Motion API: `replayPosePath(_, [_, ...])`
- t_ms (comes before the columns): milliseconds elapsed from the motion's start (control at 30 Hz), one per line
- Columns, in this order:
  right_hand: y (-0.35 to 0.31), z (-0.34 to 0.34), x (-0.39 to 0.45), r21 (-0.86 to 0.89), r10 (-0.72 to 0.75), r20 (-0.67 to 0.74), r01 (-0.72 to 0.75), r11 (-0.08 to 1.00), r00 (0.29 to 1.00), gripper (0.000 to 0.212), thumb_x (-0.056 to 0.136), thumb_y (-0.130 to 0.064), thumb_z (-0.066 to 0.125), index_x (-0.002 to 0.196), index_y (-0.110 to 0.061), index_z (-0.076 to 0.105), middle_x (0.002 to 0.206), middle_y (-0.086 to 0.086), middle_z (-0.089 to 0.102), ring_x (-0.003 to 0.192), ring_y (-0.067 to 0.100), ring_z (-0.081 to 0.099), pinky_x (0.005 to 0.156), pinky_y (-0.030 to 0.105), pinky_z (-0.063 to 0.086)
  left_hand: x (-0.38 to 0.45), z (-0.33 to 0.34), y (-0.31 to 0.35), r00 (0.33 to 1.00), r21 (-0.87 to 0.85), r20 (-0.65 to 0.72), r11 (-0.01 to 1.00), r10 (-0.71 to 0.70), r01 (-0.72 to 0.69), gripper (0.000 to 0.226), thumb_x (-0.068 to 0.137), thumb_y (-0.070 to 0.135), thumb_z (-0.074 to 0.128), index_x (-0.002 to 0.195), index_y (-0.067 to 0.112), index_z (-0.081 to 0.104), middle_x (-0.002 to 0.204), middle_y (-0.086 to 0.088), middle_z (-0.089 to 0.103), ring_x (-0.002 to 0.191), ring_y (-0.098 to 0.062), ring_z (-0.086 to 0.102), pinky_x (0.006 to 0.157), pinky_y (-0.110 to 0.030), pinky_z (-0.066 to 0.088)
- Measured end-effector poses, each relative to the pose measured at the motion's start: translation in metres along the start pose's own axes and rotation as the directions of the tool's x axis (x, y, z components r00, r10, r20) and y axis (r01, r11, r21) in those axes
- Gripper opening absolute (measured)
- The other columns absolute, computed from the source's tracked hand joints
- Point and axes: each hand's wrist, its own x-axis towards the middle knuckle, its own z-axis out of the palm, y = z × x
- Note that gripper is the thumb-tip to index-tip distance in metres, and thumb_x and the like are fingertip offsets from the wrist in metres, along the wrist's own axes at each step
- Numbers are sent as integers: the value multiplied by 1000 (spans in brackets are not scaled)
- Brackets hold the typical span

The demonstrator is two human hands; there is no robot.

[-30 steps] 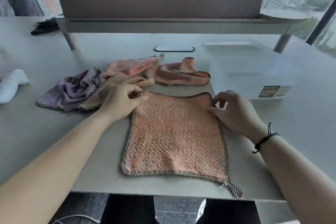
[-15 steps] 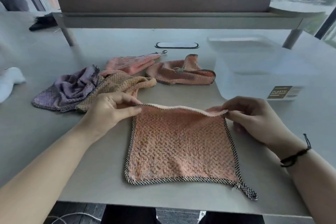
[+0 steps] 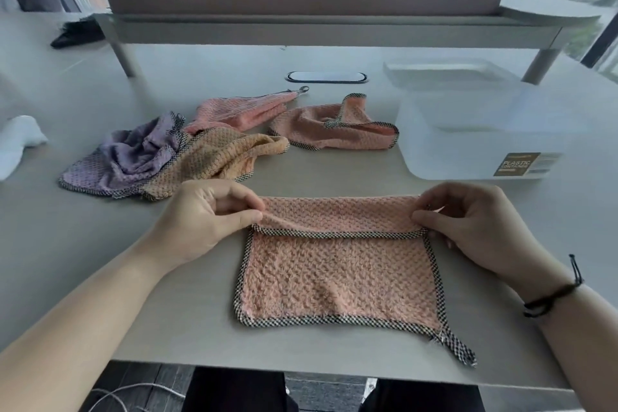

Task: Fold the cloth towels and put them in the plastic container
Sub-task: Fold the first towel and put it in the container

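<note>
At the desk's near edge, the left hand and right hand pinch the far corners of a peach towel, folding it forward; soft, light and limp, it handles best by its corners. The plastic container waits toward the far right corner.

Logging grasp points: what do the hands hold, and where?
Left hand and right hand pinch the pink towel at its far corners, folded toward the person.
</note>
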Motion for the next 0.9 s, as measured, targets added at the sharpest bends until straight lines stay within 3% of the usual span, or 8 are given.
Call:
replayPosePath(100, [-1,1,0,57,-8,-27,10,998,1000,13,80,-2,78,82,-13,72,59,2,67,40,8,51,42,18,41,2,2,-2,999,-7,-40,1000,-15,15,15,75,-7,77,86,2,74,84,-10,77,78,-25,73,79,-31,60])
replayPosePath(233, [-2,2,0,77,-7,-45,11,997,999,14,79,-2,78,82,-15,72,67,7,68,42,7,53,43,16,42,4,4,-3,998,0,-61,1000,-26,26,17,77,-9,75,81,7,75,78,-13,75,68,-26,69,63,-29,61])
replayPosePath(400, [5,1,1,-149,-69,8,69,986,998,17,76,-13,82,77,-28,73,67,-4,66,53,6,52,56,17,42,6,4,-8,997,77,-62,996,-49,54,22,81,-5,76,80,17,76,77,-6,76,62,-16,66,53,-21,53])
replayPosePath(533, [5,4,0,-282,-99,27,103,954,995,17,75,-19,83,76,-32,73,66,-9,65,55,6,53,56,14,42,4,6,-10,996,170,-84,985,-20,34,26,82,-1,76,84,24,76,79,2,75,66,-9,66,66,-18,54])
replayPosePath(700, [3,7,-3,-362,-156,-23,137,922,988,20,75,-21,83,74,-36,71,75,-9,60,67,11,57,60,13,42,-2,6,-6,992,411,4,904,128,-118,28,80,1,77,82,29,76,90,10,72,60,-10,59,60,-15,46])
replayPosePath(767, [-1,7,-6,-360,-187,-65,152,920,980,18,75,-24,83,74,-38,72,81,-10,57,68,14,55,61,13,41,-4,8,2,979,448,12,875,202,-186,22,81,4,78,85,26,78,99,10,71,76,-6,64,73,-19,51])
replayPosePath(833, [-8,5,-15,-335,-234,-76,197,921,969,11,75,-33,81,75,-39,73,83,-10,55,66,17,52,61,19,40,-8,8,12,957,465,45,841,288,-275,12,83,17,76,94,20,78,102,6,69,96,-9,65,90,-32,51])
replayPosePath(900, [-19,2,-31,-307,-295,65,300,903,953,12,75,-51,78,81,-41,74,89,-13,58,76,14,57,66,24,43,-18,8,25,942,414,145,846,303,-336,21,82,29,73,99,18,77,100,5,68,100,-13,63,91,-31,48])
